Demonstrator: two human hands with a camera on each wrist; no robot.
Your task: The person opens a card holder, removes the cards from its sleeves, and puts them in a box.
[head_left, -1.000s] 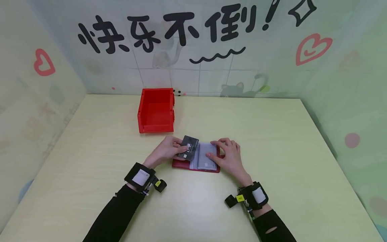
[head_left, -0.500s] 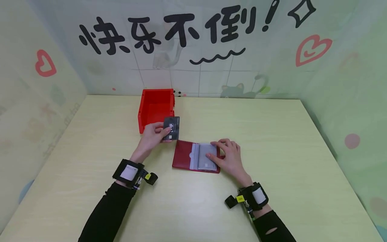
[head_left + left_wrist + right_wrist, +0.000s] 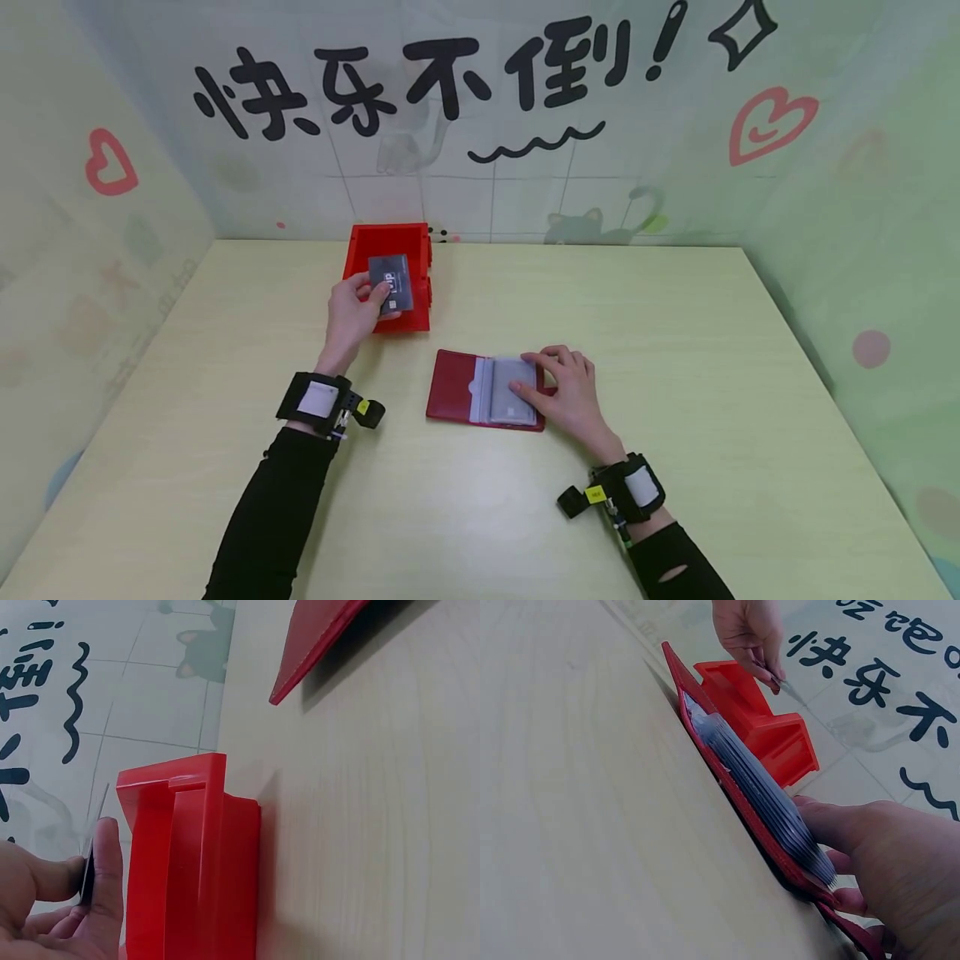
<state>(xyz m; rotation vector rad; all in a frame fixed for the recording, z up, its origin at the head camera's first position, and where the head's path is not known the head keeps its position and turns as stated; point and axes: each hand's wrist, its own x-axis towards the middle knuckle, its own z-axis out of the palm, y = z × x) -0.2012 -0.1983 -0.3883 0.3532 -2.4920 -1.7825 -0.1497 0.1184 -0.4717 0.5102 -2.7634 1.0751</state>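
On my remote cam I see the L hand (image 3: pixel 351 313) pinching a dark card (image 3: pixel 393 283) btw. thumb and fingers; the card is held above the red box (image 3: pixel 417 320), approx. upright in L wrist view. The R hand (image 3: pixel 567 390) grips the red wallet (image 3: pixel 452 386) at its R side, w/ thumb on the clear sleeves (image 3: pixel 510 392). I see this wallet lying open on the tabletop (image 3: pixel 645 325), R of the box and closer to the sleeves of the person.

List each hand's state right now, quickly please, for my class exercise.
Left hand: closed, holding the dark card.
Right hand: closed, holding the edge of the open red card holder.
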